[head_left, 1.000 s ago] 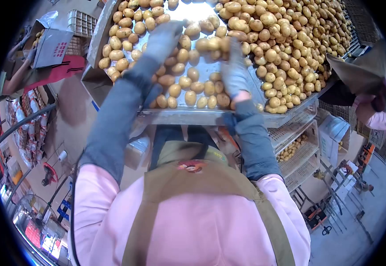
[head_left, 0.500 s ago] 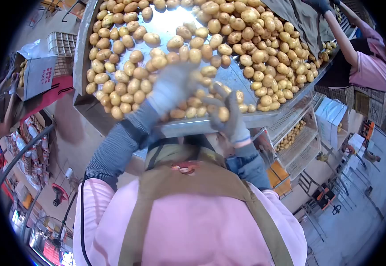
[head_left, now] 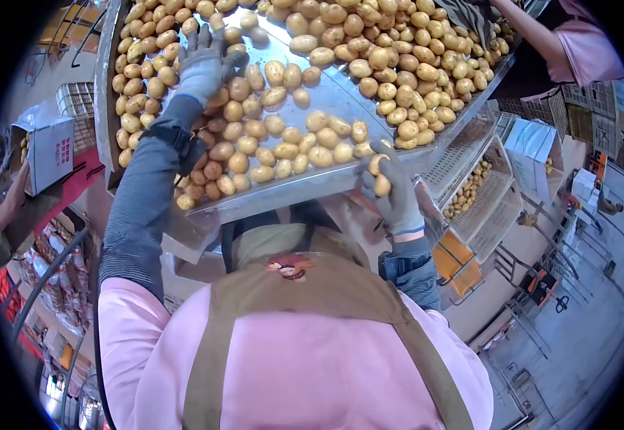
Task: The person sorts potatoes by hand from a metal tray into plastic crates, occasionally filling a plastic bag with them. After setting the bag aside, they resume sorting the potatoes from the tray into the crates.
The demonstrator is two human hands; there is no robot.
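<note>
Many yellow-brown potatoes point(head_left: 320, 156) lie spread on a metal sorting table point(head_left: 344, 92). My left hand point(head_left: 201, 70), in a grey glove, reaches to the table's left part, its fingers stretched out over potatoes there. At the front edge, my right hand point(head_left: 398, 197), also gloved, has its fingers curled around a potato point(head_left: 382, 186), with a second potato just above it in the same grip. A loose row of potatoes sits along the front rim between my two hands.
A co-worker's arm point(head_left: 534, 34) reaches over the far right of the table, by a dark cloth point(head_left: 469, 18). Below the right edge stand plastic crates point(head_left: 494, 183) with potatoes inside. At the left are a cardboard box point(head_left: 50, 154) and another person's arm point(head_left: 12, 193).
My left hand has moved left and farther up the table from the middle. Potatoes in the middle have shifted, baring more metal. My right hand stays near the front edge, now gripping potatoes.
</note>
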